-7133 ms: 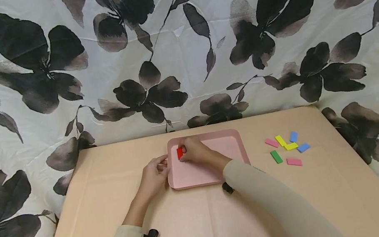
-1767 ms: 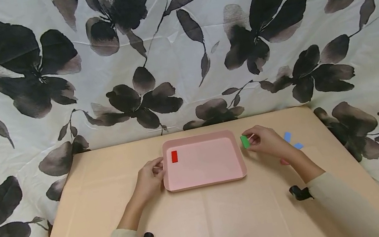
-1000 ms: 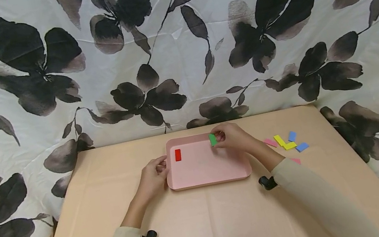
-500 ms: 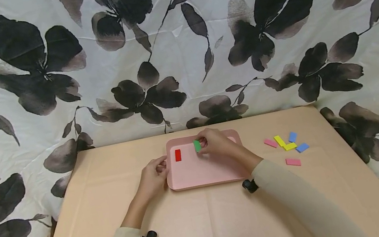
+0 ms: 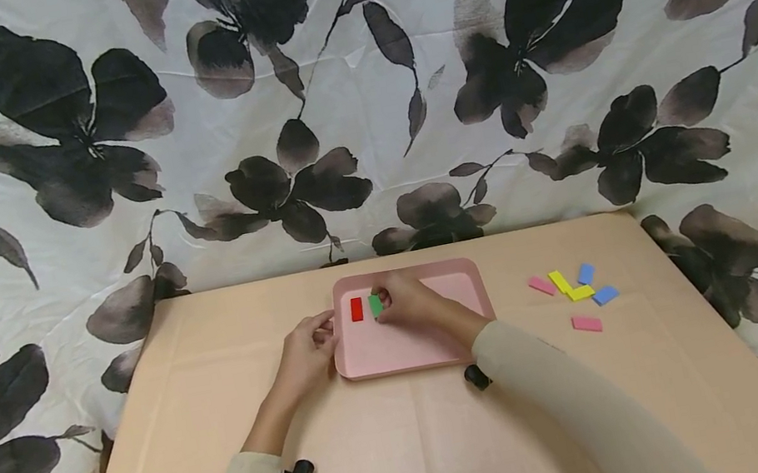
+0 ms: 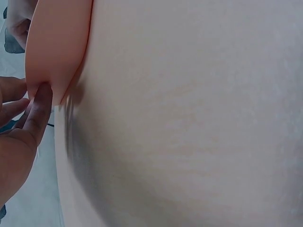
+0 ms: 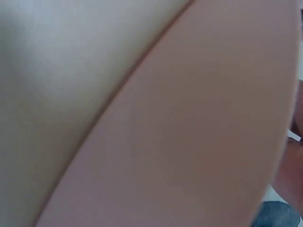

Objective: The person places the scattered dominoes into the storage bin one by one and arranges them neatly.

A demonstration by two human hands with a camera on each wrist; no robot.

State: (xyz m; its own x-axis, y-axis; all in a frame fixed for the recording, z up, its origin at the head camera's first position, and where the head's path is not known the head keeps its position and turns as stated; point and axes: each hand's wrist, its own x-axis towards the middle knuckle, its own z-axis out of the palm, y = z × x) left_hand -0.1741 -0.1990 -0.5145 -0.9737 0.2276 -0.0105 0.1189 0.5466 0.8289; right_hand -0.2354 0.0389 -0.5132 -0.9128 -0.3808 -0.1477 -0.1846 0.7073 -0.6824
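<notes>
A pink tray (image 5: 459, 283) lies on the tan table (image 5: 402, 452). A red piece (image 5: 356, 309) rests flat in its far left corner. My right hand (image 5: 402, 306) pinches a green piece (image 5: 375, 305) just right of the red one, low over the tray floor. My left hand (image 5: 307, 353) grips the tray's left rim; the left wrist view shows its fingers (image 6: 38, 113) curled against the tray's edge (image 6: 57, 52). The right wrist view shows only the tray (image 7: 199, 142) up close, blurred.
Loose pieces lie on the table right of the tray: two pink (image 5: 542, 285) (image 5: 587, 324), two yellow (image 5: 559, 281) (image 5: 582, 291) and two blue (image 5: 586, 273) (image 5: 606, 294). A flower-print sheet (image 5: 354, 97) hangs behind the table and past its sides.
My right hand has carried the green piece from the table's right side leftward across the tray, down beside the red piece. The left hand has stayed on the rim.
</notes>
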